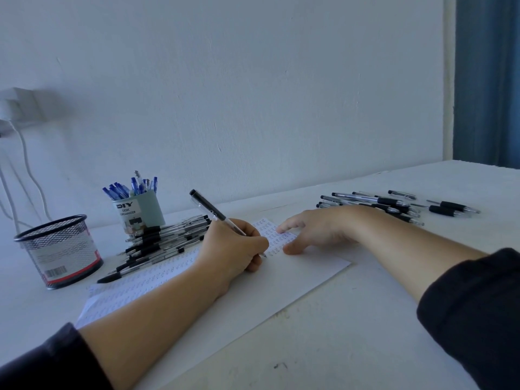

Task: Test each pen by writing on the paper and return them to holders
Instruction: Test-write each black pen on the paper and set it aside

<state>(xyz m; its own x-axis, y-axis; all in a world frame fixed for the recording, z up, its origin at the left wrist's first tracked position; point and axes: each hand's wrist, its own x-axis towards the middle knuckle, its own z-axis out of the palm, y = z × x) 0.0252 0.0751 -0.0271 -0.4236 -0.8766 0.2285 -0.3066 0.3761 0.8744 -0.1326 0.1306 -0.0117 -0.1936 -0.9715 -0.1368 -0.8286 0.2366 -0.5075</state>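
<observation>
My left hand (235, 249) grips a black pen (213, 211), its tip touching the white paper (295, 280) on the table. Rows of small written marks cover the sheet's left and far parts. My right hand (312, 230) rests flat on the paper's far corner, fingers spread. A pile of black pens (160, 243) lies left of the paper. Several more black pens (394, 205) lie scattered behind my right wrist. A grey-green holder (140, 211) marked DIY holds several blue pens. A black mesh holder (60, 250) stands at the far left; nothing shows above its rim.
White wall rises right behind the table. A wall socket (17, 108) with white cables hangs at the left. A blue curtain (486, 80) hangs at the right past the table's far corner. The white table (351, 347) has bare surface in front of the paper.
</observation>
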